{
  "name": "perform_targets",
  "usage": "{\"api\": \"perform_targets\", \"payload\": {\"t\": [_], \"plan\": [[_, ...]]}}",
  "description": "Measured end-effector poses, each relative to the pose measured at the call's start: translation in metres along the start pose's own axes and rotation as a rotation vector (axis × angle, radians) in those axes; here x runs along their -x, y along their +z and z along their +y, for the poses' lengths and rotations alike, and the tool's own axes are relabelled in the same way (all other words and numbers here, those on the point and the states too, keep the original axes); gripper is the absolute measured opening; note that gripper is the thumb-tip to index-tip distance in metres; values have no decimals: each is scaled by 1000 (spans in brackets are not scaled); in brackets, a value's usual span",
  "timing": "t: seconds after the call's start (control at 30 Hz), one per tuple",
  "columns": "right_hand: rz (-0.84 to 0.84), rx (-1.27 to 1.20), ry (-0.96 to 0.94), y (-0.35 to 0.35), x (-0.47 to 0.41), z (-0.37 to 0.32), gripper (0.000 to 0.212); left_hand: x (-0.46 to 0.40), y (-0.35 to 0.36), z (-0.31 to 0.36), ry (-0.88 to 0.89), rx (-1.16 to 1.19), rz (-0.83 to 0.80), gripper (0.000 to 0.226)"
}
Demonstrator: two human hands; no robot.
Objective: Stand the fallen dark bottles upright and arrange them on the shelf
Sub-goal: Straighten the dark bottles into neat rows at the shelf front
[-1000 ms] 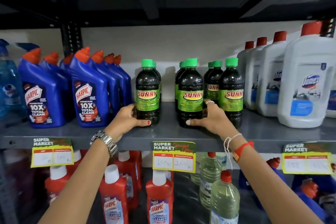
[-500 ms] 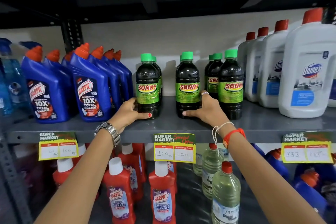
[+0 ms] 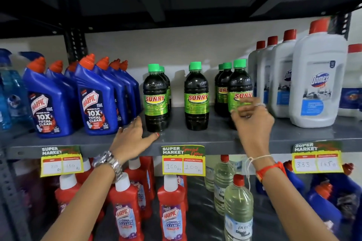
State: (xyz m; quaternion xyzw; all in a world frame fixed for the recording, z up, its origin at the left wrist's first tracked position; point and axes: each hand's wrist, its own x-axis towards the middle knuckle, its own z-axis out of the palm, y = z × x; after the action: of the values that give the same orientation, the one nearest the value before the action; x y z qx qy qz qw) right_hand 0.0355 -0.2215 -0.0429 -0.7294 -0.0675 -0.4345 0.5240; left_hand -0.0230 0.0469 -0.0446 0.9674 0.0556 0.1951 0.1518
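Dark Sunny bottles with green caps stand upright in three short rows on the grey shelf (image 3: 195,140). My left hand (image 3: 131,137) rests at the base of the left front bottle (image 3: 155,103), fingers spread beside it and thumb on the shelf in front of it. The middle front bottle (image 3: 196,101) stands free, with no hand on it. My right hand (image 3: 252,123) is raised, blurred, in front of the right front bottle (image 3: 240,86), its fingers loosely bent over the label and hiding the bottle's lower half.
Blue Harpic bottles (image 3: 96,101) crowd the shelf close to the left row. White Domex jugs (image 3: 317,84) stand to the right. Price tags (image 3: 183,159) hang on the shelf edge. Red Harpic bottles (image 3: 171,211) and clear bottles (image 3: 238,207) fill the shelf below.
My right hand left the middle bottle and moved up and right to the right front bottle. My left hand loosened from the left bottle's base. The middle bottle stands farther from the right row.
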Motion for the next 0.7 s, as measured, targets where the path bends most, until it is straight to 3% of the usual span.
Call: {"api": "perform_targets", "payload": {"t": [0.07, 0.13, 0.33, 0.47, 0.7], "plan": [[92, 79, -19, -5, -10, 4, 35, 11, 6, -3, -12, -133, 56, 87], [62, 182, -22, -4, -19, 9, 54, 17, 10, -6, -14, -184, 107, 92], [-388, 225, 193, -12, -39, 22, 107, 21, 15, -2, 31, -257, 222, 80], [-499, 190, 238, -20, -42, 21, 84, 23, 15, 0, 19, -263, 272, 88], [-458, 227, 211, -14, -44, 18, 79, 23, 17, 3, -7, -238, 296, 95]]}}
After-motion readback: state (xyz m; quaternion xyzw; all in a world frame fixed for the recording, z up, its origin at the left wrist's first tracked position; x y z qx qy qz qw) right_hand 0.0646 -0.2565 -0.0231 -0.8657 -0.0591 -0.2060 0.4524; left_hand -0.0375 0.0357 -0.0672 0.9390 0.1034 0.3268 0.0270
